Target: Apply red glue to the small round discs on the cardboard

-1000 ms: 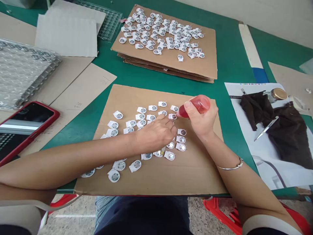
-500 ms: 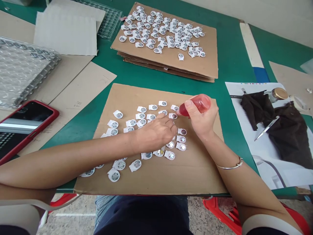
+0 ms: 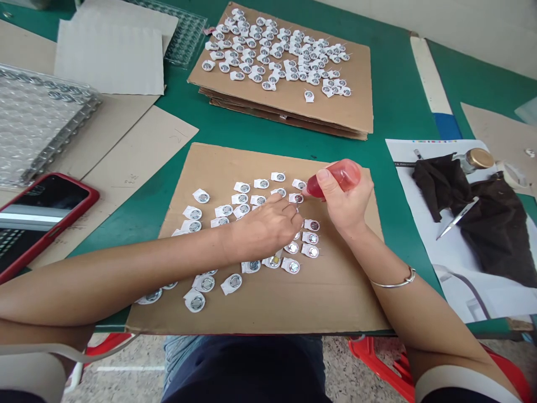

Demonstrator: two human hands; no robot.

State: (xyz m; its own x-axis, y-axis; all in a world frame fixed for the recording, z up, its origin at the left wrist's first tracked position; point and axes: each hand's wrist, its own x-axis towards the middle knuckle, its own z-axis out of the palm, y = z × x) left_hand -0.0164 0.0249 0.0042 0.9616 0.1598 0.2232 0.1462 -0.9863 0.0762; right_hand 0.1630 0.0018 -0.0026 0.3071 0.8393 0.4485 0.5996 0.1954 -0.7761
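My right hand (image 3: 350, 204) is wrapped round a red squeeze bottle (image 3: 339, 178). The bottle's tip points down and left, at a small white part with a round metal disc (image 3: 296, 198). Curled over the parts just left of it is my left hand (image 3: 272, 226), its fingers bent together; what they hold, if anything, is hidden. Several similar white parts lie in loose rows on a cardboard sheet (image 3: 335, 296), some of them covered by my left hand and forearm.
Behind, a cardboard stack (image 3: 268, 109) bears many more such parts. A red-cased phone (image 3: 46, 218) and bubble wrap (image 3: 37, 123) lie at the left. On the right are dark cloth (image 3: 499, 229), tweezers (image 3: 457, 219) and a gold-lidded jar (image 3: 479, 160) on white paper.
The view has shifted very slightly. Both hands keep almost the same pose, and the disc under the bottle's tip now looks darker and reddish.
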